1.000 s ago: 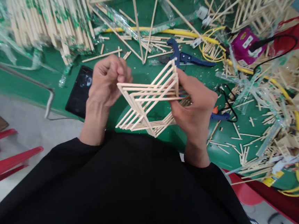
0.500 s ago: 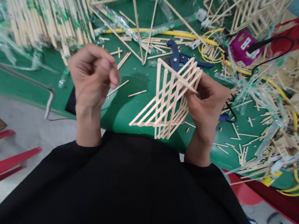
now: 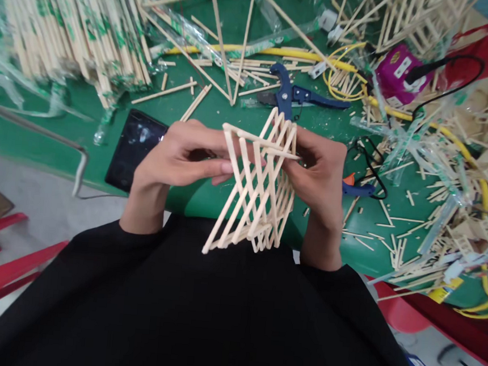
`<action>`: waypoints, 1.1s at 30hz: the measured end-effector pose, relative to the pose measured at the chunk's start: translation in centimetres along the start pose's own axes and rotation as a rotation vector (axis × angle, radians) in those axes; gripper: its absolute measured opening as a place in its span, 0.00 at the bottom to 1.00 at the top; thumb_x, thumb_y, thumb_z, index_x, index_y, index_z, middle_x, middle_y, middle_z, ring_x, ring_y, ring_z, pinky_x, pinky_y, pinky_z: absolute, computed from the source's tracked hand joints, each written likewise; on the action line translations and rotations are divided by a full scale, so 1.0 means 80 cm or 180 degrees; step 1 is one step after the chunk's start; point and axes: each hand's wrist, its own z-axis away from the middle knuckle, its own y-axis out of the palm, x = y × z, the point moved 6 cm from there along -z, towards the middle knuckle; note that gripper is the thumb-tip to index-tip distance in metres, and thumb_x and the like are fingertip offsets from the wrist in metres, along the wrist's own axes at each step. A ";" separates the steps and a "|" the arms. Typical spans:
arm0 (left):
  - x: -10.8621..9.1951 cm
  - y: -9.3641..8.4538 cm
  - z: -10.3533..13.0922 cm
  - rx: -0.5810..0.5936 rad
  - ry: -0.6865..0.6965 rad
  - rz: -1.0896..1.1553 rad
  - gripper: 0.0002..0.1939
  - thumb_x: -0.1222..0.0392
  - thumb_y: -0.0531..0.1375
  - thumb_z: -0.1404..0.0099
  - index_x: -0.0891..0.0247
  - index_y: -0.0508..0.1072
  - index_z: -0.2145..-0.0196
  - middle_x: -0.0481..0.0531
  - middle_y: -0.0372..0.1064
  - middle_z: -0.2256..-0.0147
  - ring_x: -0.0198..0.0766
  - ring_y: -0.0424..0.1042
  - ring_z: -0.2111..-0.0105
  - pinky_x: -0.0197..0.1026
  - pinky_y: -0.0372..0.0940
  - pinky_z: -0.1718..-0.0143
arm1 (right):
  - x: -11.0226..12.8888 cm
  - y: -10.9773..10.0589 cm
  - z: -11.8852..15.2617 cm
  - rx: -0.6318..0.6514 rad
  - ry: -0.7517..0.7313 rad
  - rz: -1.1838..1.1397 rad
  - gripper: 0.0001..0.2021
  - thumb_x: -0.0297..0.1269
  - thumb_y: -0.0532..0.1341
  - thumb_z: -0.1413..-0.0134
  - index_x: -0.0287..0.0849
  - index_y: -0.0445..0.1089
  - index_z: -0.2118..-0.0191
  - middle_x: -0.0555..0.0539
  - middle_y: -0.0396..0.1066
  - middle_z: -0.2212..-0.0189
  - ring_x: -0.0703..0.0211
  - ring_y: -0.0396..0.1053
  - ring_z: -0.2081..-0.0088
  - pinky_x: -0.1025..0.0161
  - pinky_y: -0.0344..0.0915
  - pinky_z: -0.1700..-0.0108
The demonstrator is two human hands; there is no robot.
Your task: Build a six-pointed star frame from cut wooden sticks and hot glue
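Right hand (image 3: 320,164): at three o'clock of the lattice; thumb and fingers clamped on its near-side sticks.

Left hand (image 3: 178,154): at nine o'clock; thumb and forefinger apart, fingertips running in behind the sticks. Whether they pinch one, cannot tell.

Stick lattice (image 3: 264,193): one, openwork, of crossed pale wooden sticks; held up between the hands, lower corner toward six o'clock, in front of a black garment (image 3: 233,307). Handling, by judgement: very light, stiff along each stick, dry rather than slippery; fragile at the joints, apt to rack or snap if squeezed. Best hold: where several sticks cross, lightly, from both sides; avoid lone projecting ends.

Cutter (image 3: 285,92), blue-handled: at twelve to one o'clock, just beyond the lattice, on a green table (image 3: 334,124).

Black flat device (image 3: 134,145): between nine and ten o'clock, beside the left wrist.

Blue-handled tool (image 3: 361,190), orange part: at three o'clock, past the right hand; type unclear.

Yellow cable (image 3: 272,51): at twelve o'clock, curving toward three.

Purple socket block (image 3: 401,74): at two o'clock, plug in.

Bundled sticks (image 3: 70,25), plastic-wrapped: at ten o'clock.

Loose offcuts (image 3: 424,275): at four o'clock, heaped.
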 end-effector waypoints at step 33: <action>0.004 0.014 0.010 -0.0286 -0.0025 0.0923 0.14 0.68 0.66 0.34 0.56 0.82 0.53 0.48 0.77 0.72 0.26 0.70 0.82 0.26 0.65 0.83 | 0.001 0.012 0.001 0.0098 0.0041 -0.0435 0.17 0.26 0.60 0.46 0.45 0.79 0.53 0.55 0.81 0.55 0.58 0.79 0.54 0.58 0.77 0.49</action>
